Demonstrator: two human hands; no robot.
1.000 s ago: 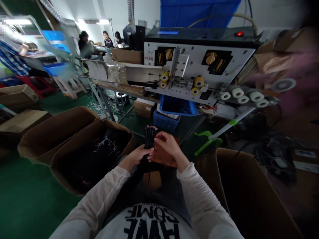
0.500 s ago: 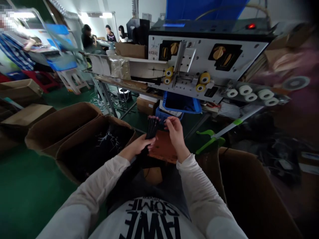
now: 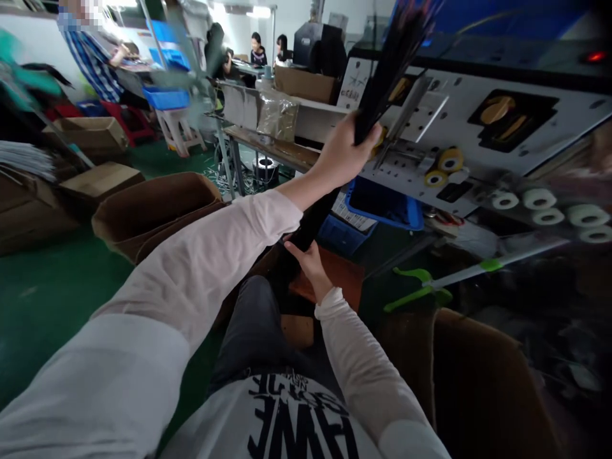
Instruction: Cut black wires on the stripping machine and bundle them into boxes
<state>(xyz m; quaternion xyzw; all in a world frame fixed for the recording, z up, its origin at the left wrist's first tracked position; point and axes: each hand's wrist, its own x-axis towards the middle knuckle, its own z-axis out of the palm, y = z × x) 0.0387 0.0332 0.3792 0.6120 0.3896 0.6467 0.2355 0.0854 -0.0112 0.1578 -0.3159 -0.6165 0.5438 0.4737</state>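
Observation:
A long bundle of thin black wires [image 3: 386, 70] rises at a slant in front of the machine, its pinkish upper ends blurred. My left hand [image 3: 347, 150] is raised and closed around the upper part of it. Lower down, my right hand [image 3: 310, 264] grips the same bundle, thumb to the left; my left forearm partly covers the stretch between the hands. Behind the bundle stands the machine's pale front panel [image 3: 466, 169] with yellow rollers [image 3: 450, 159].
A blue basket [image 3: 411, 213] hangs below the machine. Cardboard boxes stand at left [image 3: 157, 191] and right [image 3: 478, 344]. A green-footed stand [image 3: 421, 287] leans toward white rollers [image 3: 539, 199]. An orange-brown surface [image 3: 347, 274] lies below my right hand. People sit at tables behind.
My left hand has lifted the wire bundle up and to the right. My right hand has moved down from near the wire tips and closed on the lower part. The view has shifted left.

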